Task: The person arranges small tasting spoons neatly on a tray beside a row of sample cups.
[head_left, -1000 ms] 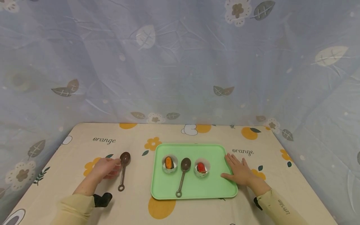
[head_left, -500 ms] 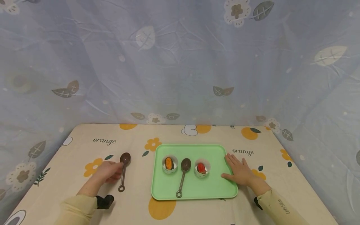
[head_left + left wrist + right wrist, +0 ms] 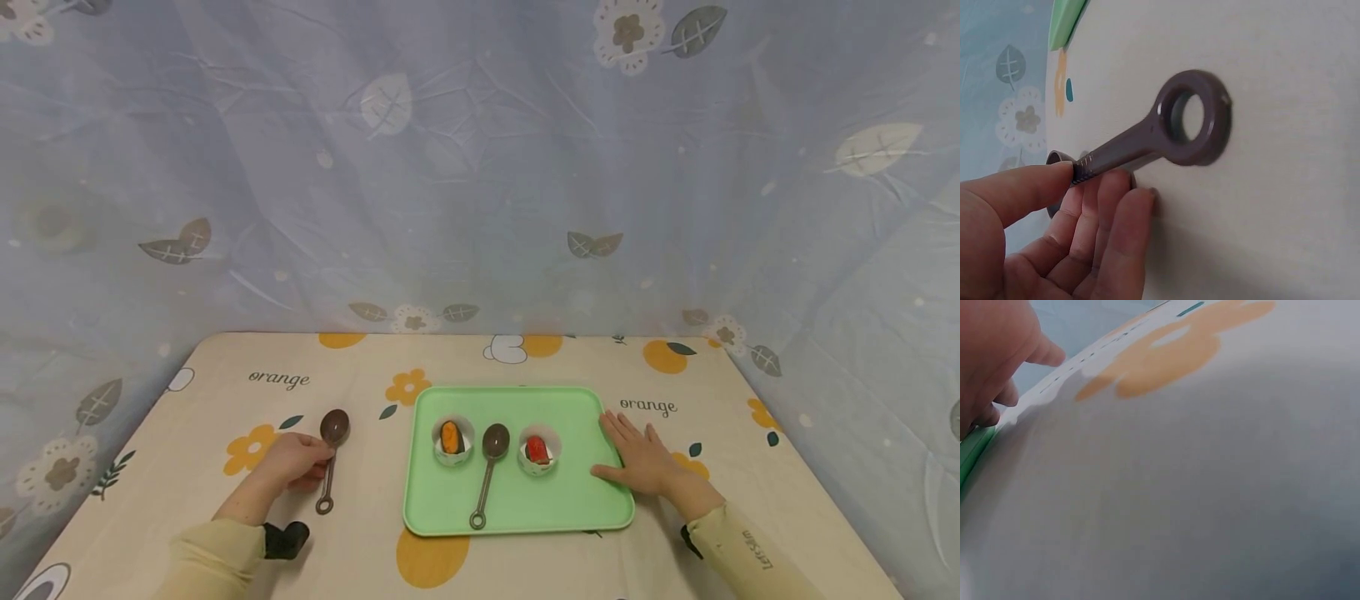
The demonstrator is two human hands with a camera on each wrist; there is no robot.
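Note:
In the head view my left hand [image 3: 288, 462] is at a brown spoon [image 3: 334, 427] lying on the cloth left of the green tray [image 3: 592, 510]. The left wrist view has thumb and fingers pinching the spoon's handle [image 3: 1125, 147] just below the bowl, its ring end toward the camera. My right hand [image 3: 637, 457] lies with spread, straight fingers on the tray's right edge. On the tray, a second brown spoon [image 3: 495, 442] sits between two small white cups. The left cup [image 3: 453, 460] holds an orange-and-black sushi-like piece [image 3: 451, 437]; the right cup [image 3: 540, 469] holds a red one [image 3: 537, 450].
A cream tablecloth [image 3: 360, 550] printed with oranges, flowers and words covers the table. Behind it and at both sides hangs a blue-grey curtain [image 3: 480, 183] with leaf prints.
My left hand has moved slightly right and down along the left spoon, from beside its bowl to its handle, and now pinches it. The right hand and tray have stayed put.

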